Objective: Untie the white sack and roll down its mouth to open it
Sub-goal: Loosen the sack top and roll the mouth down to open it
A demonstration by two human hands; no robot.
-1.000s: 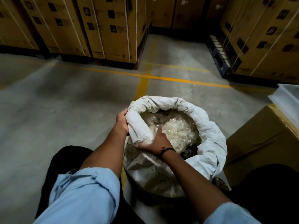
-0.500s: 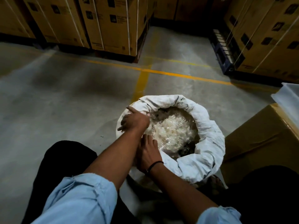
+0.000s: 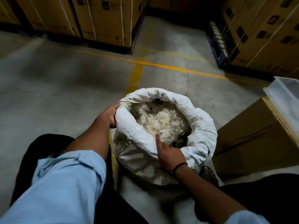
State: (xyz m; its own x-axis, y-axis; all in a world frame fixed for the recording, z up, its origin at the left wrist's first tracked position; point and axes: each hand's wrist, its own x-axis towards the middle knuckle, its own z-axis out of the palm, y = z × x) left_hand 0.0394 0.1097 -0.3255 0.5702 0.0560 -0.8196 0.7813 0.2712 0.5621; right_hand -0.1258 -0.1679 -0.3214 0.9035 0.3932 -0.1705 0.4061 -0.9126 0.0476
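While cuff of white sack [image 3: 199, 126] sits lumpy, left hand [image 3: 107, 117] clasps left rim; right hand [image 3: 169, 155] on near rim, forefinger straight, grip unclear. Better: roll outward evenly.

Lt-blue sleeves [image 3: 68, 183], blk rt wristband [image 3: 179, 167], prob. dark trousers [image 3: 40, 147].

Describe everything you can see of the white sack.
The white sack is creased, woven-looking fabric, standing upright on the concrete floor. Its mouth is open, the rim rolled outward into a thick collar. Pale translucent shreds fill it. The left hand grips the collar's left side; the right hand lies on the near rim, one digit stretched inward.
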